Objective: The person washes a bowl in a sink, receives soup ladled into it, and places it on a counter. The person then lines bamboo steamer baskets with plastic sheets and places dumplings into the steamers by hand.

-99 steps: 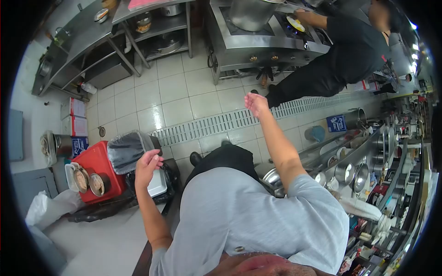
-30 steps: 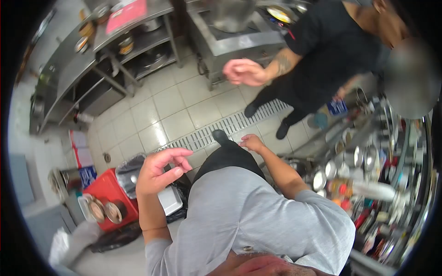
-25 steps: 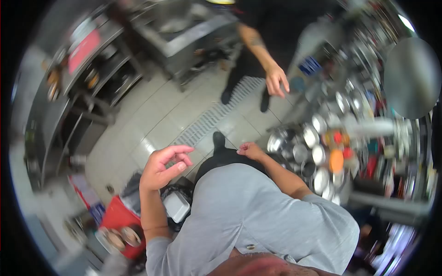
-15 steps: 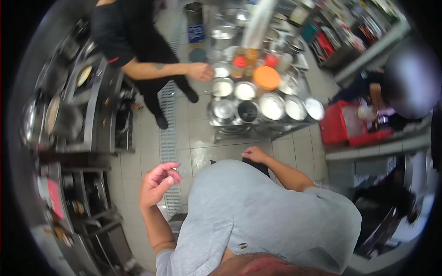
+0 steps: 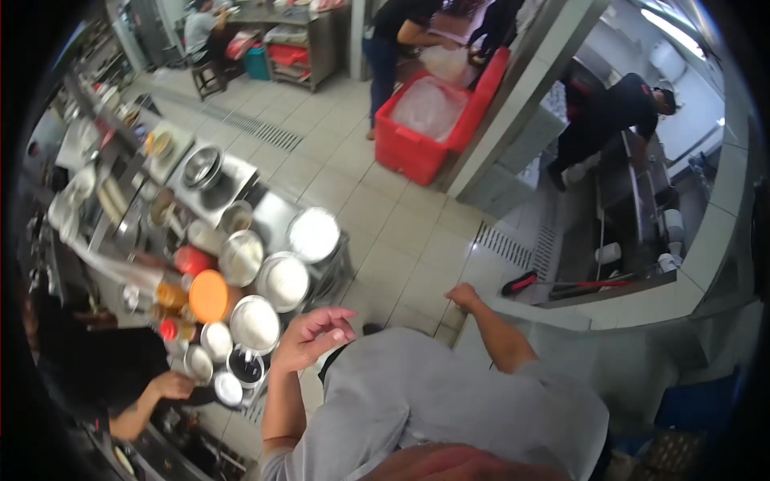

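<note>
My left hand (image 5: 315, 337) is raised in front of my grey shirt, fingers loosely curved and apart, holding nothing. It appears close to the edge of a steel table, near a bowl of white contents (image 5: 255, 324) and a dark-filled container (image 5: 245, 365). Out to the right, my right hand (image 5: 462, 297) hangs over the tiled floor with its fingers curled in; whether anything small is inside is too small to tell. An orange lid (image 5: 208, 296) and a red-capped bottle (image 5: 178, 329) stand among the bowls.
A co-worker in black (image 5: 120, 365) stands at the table's lower left. Ahead is an open red cooler (image 5: 413, 156) with a person beside it. Another person (image 5: 613, 112) works in a side room at right, behind a low tiled wall (image 5: 634, 309). Steel bowls (image 5: 202, 167) sit farther left.
The view has swung right, from the stove past the table to the cooler and side room. My left hand stays raised; my right hand came down from its outstretched position and is now farther out to the right.
</note>
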`<action>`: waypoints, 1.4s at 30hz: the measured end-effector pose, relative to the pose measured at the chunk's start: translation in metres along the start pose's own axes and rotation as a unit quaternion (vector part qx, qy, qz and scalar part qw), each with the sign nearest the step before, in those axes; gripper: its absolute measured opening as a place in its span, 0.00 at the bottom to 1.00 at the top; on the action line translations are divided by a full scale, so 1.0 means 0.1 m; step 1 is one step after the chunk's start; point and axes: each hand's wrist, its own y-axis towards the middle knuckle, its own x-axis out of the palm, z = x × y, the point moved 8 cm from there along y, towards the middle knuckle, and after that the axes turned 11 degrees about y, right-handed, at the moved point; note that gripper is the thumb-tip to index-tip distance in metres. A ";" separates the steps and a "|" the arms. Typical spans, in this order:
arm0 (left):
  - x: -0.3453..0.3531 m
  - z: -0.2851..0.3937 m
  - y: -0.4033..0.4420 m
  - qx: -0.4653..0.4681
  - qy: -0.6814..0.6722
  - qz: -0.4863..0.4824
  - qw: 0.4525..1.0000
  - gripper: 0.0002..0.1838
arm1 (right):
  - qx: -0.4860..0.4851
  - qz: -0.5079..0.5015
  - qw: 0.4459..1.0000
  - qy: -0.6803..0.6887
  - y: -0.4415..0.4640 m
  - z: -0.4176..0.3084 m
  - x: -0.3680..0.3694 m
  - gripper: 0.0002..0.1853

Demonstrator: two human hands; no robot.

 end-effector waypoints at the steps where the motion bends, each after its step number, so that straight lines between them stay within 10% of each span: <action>1: 0.05 0.02 0.32 0.007 0.003 -0.036 0.999 0.20 | -0.013 0.024 0.997 0.068 0.01 -0.07 -0.21 0.18; 7: 0.10 0.03 1.56 0.003 0.038 -0.159 0.987 0.20 | -0.021 0.049 0.987 0.153 0.50 -0.46 -0.71 0.19; 17: -0.97 -0.12 3.19 -0.023 -0.039 -0.033 0.998 0.21 | -0.151 0.033 0.984 0.094 2.47 -2.32 -1.58 0.19; 27: -1.95 0.55 4.92 0.006 -0.058 0.006 0.998 0.21 | -0.030 -0.077 0.954 -0.288 3.19 -0.77 -2.19 0.26; 33: -2.54 0.70 6.17 0.052 -0.081 -0.023 0.995 0.21 | 0.090 -0.196 0.942 -0.257 3.35 -0.40 -2.12 0.25; 42: -3.34 1.10 7.96 0.062 -0.010 -0.157 0.986 0.30 | -0.142 -0.095 0.977 -0.126 5.62 -2.14 -2.12 0.20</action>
